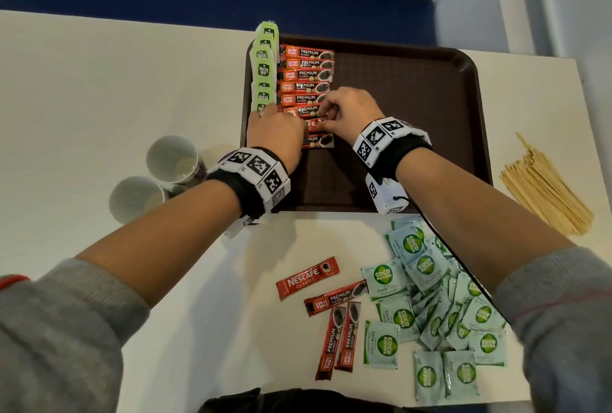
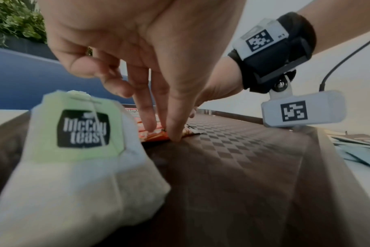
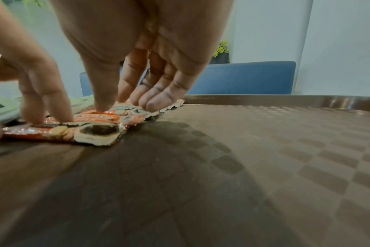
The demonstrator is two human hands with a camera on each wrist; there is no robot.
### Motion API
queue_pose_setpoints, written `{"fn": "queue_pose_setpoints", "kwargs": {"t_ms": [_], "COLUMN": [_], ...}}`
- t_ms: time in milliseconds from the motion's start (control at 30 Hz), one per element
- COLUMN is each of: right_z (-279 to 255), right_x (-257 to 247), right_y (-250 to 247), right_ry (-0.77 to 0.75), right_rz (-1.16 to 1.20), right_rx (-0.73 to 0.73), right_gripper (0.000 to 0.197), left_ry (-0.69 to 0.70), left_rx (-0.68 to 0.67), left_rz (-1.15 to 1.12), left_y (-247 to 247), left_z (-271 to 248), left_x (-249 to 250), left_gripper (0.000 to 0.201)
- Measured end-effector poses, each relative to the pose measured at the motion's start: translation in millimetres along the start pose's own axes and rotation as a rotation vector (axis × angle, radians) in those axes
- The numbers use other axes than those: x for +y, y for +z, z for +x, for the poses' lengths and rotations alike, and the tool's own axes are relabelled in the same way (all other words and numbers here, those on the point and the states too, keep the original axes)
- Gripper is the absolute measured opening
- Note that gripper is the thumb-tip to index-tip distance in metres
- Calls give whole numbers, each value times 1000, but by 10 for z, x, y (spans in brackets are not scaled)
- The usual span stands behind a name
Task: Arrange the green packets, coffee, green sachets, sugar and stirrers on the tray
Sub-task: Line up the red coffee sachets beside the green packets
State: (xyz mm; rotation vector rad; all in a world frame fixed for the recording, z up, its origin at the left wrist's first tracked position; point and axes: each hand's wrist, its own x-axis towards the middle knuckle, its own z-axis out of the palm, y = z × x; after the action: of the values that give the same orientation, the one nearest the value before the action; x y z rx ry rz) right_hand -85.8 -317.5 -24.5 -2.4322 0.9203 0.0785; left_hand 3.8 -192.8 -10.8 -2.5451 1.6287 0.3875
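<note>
A brown tray [image 1: 414, 98] holds a column of green tea packets [image 1: 263, 68] along its left edge and beside it a column of red coffee sticks [image 1: 306, 73]. Both hands work at the near end of that column. My left hand [image 1: 281, 128] presses straight fingertips [image 2: 173, 132] onto a stick. My right hand [image 1: 331, 114] touches the right ends of the sticks with thumb and fingertips [image 3: 154, 105], over a Nescafe stick [image 1: 313, 124]. One more stick [image 1: 318, 141] lies nearest me. A tea packet [image 2: 82, 128] looms close in the left wrist view.
On the table in front of the tray lie several loose coffee sticks [image 1: 331, 306] and a pile of green Coco Natura sachets [image 1: 437, 306]. A bundle of wooden stirrers [image 1: 543, 190] lies right of the tray. Two cups [image 1: 172, 159] stand to its left.
</note>
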Motion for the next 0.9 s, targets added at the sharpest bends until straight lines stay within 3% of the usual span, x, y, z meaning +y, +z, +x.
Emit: {"fn": "queue_pose_setpoints", "kwargs": {"t_ms": [133, 433, 600, 900], "right_z": [13, -20, -36, -44], "right_x": [6, 20, 61, 100], "right_y": [10, 47, 42, 25], "right_ry": [-24, 37, 27, 27], "right_rz": [-93, -28, -19, -47], "right_rx": [-42, -26, 24, -12], "right_gripper": [23, 18, 23, 33], "left_ry": [-12, -41, -65, -71], "left_rx": [16, 11, 22, 27], "left_rz": [22, 61, 57, 35], "left_y": [25, 61, 61, 31], "left_z": [44, 145, 158, 121], "left_x": [-25, -48, -44, -50], "left_gripper": [25, 22, 21, 23]}}
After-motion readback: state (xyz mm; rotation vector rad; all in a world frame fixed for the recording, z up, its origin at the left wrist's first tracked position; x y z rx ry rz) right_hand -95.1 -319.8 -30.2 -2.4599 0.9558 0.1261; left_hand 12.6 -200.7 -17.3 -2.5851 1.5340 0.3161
